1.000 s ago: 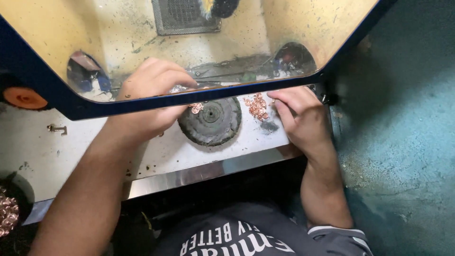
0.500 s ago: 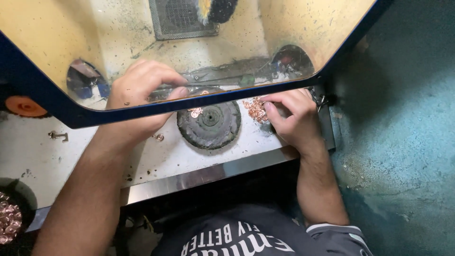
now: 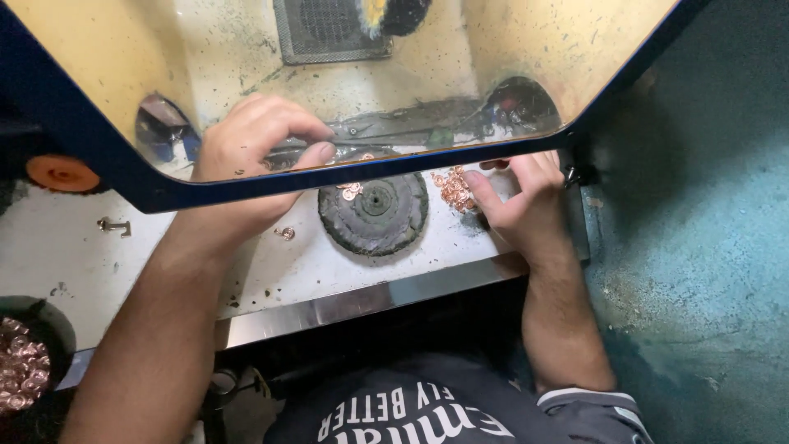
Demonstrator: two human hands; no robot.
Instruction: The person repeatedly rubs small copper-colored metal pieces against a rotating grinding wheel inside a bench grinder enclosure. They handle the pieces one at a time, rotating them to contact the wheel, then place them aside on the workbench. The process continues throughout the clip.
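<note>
White bench [image 3: 123, 271] under a yellowed shield [image 3: 509, 49].
Our right hand [image 3: 522, 205] pinches into copper discs [image 3: 454, 187]; left hand [image 3: 255, 144] pinches closed above the wheel [image 3: 374, 215].

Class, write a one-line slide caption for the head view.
Both hands, left hand and right hand, work small copper pieces beside a dark round wheel under a clear shield.

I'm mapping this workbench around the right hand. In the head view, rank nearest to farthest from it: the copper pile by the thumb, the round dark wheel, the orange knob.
From the right hand:
1. Copper pile, touching its thumb.
2. Round dark wheel, centre bench.
3. Orange knob, far left.
</note>
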